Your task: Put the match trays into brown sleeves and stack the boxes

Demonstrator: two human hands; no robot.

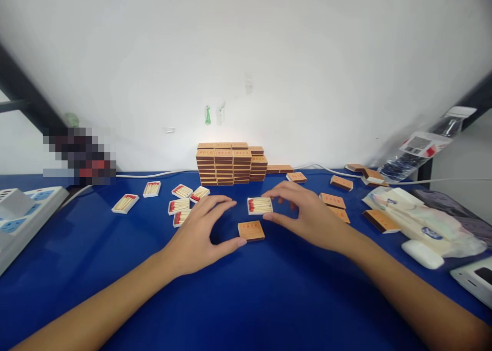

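A white matchbox tray of red-tipped matches lies in the middle, heads to the left. My right hand pinches its right end, thumb at the near edge and index finger at the far edge. Just in front lies an orange matchbox cover. My left hand is open beside it, fingers spread, with the thumb tip by the cover's near left corner. Close behind the left hand are several filled trays, one partly hidden by it. Two more filled trays lie farther left.
Stacked matchboxes stand against the wall. Several orange boxes lie scattered right. Beyond them are a tissue pack, a white case and a leaning plastic bottle. A power strip sits at left; a white cable runs behind.
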